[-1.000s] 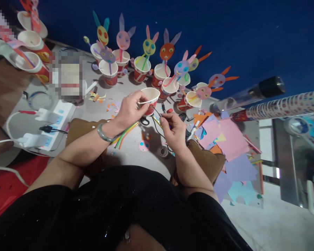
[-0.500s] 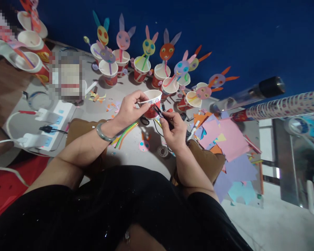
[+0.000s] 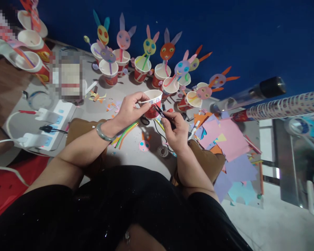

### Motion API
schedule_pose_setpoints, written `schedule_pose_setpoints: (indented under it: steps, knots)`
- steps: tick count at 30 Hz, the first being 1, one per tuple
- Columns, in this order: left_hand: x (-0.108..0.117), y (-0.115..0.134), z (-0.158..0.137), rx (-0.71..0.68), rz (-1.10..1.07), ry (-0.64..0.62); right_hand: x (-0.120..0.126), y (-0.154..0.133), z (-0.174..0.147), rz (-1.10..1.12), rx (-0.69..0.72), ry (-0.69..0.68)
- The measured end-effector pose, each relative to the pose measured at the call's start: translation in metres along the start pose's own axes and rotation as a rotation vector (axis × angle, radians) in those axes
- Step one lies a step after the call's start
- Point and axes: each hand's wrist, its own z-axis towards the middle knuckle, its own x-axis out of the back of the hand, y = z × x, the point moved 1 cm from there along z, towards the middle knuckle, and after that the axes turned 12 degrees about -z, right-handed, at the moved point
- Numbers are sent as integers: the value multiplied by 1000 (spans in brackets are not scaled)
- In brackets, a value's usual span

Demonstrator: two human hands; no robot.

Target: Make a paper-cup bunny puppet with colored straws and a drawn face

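Observation:
My left hand [image 3: 132,107] is closed on the near left rim of a red-and-white paper cup [image 3: 155,101], thumb outside and fingers curled at the edge. In my right hand [image 3: 176,129] is a slim black pointed tool [image 3: 160,111]; whether it is a cutter or scissors I cannot tell. Its tip points at the cup's printed side, just below the rim, and seems to touch it. Below the hands lie several coloured strips [image 3: 125,135], a pink paper face [image 3: 144,145] with blue eyes, and a tape roll [image 3: 163,151].
Several paper cups with rabbit faces, one a yellow-green face [image 3: 149,47], stand along the blue wall [image 3: 211,24]. To the right are pink paper sheets [image 3: 225,136] and a long stack of cups [image 3: 285,106]. A white power strip [image 3: 59,122] with plugged cables lies left.
My right hand has shifted very slightly to the right and tilted with the black tool. My left hand and the cup stay nearly still.

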Motion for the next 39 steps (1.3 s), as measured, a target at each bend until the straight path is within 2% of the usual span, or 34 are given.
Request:
schedule_pose_setpoints:
  steps: [13, 19, 25, 30, 35, 39]
  knots:
    - [0, 3, -2, -78, 13, 4, 1, 4, 0, -48, 27, 45]
    - [0, 2, -3, -142, 63, -7, 1, 1, 1, -120, 127, 79]
    - [1, 2, -2, -108, 64, -15, 3, 1, 2, -185, 189, 71]
    - [2, 3, 1, -2, -49, -6, 10, -2, 2, -92, 123, 41]
    - [1, 6, 4, 243, -275, -63, 8, 1, -2, 27, 7, 140]
    - [1, 9, 6, 339, -421, -95, 4, 9, -3, 166, -63, 177]
